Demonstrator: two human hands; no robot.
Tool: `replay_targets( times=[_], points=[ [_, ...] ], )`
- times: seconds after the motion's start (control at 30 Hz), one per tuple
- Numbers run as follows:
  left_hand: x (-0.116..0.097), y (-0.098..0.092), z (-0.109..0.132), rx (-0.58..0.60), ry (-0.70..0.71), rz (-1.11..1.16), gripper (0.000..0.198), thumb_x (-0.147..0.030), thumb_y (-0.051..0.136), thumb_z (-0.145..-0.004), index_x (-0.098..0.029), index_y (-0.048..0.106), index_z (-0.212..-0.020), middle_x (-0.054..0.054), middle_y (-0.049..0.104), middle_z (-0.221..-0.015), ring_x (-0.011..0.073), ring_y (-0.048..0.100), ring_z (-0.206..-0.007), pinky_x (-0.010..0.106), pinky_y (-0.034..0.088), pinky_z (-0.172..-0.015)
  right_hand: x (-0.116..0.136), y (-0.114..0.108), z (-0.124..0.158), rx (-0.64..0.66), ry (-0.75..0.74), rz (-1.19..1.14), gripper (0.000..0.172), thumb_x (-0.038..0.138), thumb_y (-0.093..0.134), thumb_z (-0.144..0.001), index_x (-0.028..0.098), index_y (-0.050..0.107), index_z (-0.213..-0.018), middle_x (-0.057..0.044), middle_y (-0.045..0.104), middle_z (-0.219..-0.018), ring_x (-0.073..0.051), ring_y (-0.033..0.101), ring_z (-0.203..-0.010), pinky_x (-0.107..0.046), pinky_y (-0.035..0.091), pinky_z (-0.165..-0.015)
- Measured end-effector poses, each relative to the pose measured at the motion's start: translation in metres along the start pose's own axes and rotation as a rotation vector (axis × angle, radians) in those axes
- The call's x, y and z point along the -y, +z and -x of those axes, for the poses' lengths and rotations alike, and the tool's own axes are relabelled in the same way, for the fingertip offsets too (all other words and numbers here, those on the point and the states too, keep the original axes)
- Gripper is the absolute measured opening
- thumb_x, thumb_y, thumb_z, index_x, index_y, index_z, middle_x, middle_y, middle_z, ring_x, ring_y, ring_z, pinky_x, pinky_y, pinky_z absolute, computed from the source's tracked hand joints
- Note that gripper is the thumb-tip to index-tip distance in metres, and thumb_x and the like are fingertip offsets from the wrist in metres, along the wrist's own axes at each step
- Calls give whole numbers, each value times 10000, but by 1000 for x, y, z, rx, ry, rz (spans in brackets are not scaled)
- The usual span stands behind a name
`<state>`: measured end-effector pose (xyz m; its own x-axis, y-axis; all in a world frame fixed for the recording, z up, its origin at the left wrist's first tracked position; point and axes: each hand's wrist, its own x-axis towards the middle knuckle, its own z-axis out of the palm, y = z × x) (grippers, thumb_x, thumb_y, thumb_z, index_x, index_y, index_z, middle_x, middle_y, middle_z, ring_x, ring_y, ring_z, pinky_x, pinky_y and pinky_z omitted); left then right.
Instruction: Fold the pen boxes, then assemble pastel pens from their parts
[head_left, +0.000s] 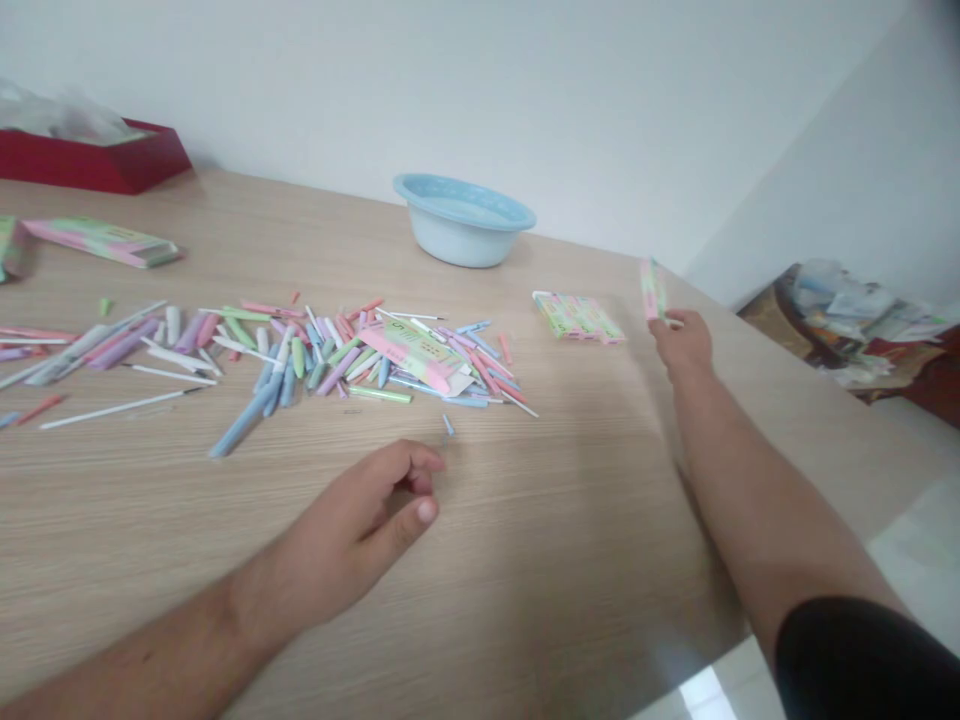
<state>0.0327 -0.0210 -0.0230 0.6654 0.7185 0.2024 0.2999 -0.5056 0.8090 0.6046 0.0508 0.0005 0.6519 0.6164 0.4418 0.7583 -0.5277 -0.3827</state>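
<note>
At the right of the table my right hand [681, 340] is closed on a slim pink-and-green pen box [653, 288], held upright at its lower end. A row of similar pastel boxes [579, 317] lies flat to its left. My left hand [375, 510] hovers near the front middle, thumb and curled fingers apart, with nothing in between. Just beyond its fingertips is a small blue pen piece [448, 425]. Farther back spreads a heap of pastel pen parts [330, 350], with caps, barrels and thin white refills. Another pastel box [420, 352] rests on the heap's right end.
A light blue basin [465, 225] stands near the wall. At the far left are a red box with clear plastic [142, 160] and more pastel boxes [105, 240]. Beyond the table's right edge, a low surface bears plastic bags [847, 310].
</note>
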Motion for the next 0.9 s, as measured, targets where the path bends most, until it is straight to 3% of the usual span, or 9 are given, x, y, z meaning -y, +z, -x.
replay_targets(
  times=[0.1, 0.23, 0.33, 0.47, 0.67, 0.9],
  points=[
    [2, 1, 0, 10, 24, -39, 290, -498, 581, -1115, -232, 679, -1181, 58, 790, -1045, 242, 780, -960, 352, 639, -849, -41, 5, -8, 41, 183, 74, 551, 415, 656, -1000, 38, 744, -1391, -288, 787, -1241, -424, 764, -1123, -542, 616, -958],
    [6, 0, 3, -13, 43, -69, 231, -470, 615, -1106, -262, 691, -1171, 29, 801, -1044, 217, 785, -941, 304, 645, -828, -64, 26, -18, 121, 224, 134, 364, 428, 745, -1029, 138, 829, -1234, -192, 818, -1230, -369, 769, -1195, -520, 607, -1054],
    [5, -1, 5, -23, 44, -107, 204, -452, 639, -1092, -278, 709, -1174, 17, 816, -1044, 210, 800, -935, 279, 654, -823, -67, 41, -29, 151, 198, 167, 360, 456, 754, -1086, 171, 778, -1305, -126, 784, -1346, -301, 751, -1255, -545, 608, -1118],
    [3, -2, 4, -26, 74, -152, 183, -444, 662, -1066, -283, 727, -1124, 11, 827, -1013, 212, 815, -909, 262, 658, -803, -65, 53, -41, 173, 150, 194, 395, 443, 758, -1100, 189, 729, -1401, -125, 732, -1445, -292, 741, -1268, -538, 644, -1087],
    [4, -2, 2, -7, 69, -155, 157, -433, 662, -1062, -290, 719, -1096, -1, 817, -986, 206, 806, -889, 249, 648, -788, -57, 63, -52, 189, 43, 191, 405, 430, 759, -1100, 197, 717, -1428, -127, 721, -1464, -291, 741, -1263, -529, 654, -1070],
    [21, 1, 15, 29, 13, -132, 184, -441, 679, -1046, -317, 686, -1181, -1, 808, -1075, 232, 787, -988, 281, 639, -866, -59, 71, -56, 190, -60, 174, 410, 425, 761, -1099, 197, 715, -1437, -130, 712, -1486, -300, 733, -1289, -543, 646, -1090]
  ],
)
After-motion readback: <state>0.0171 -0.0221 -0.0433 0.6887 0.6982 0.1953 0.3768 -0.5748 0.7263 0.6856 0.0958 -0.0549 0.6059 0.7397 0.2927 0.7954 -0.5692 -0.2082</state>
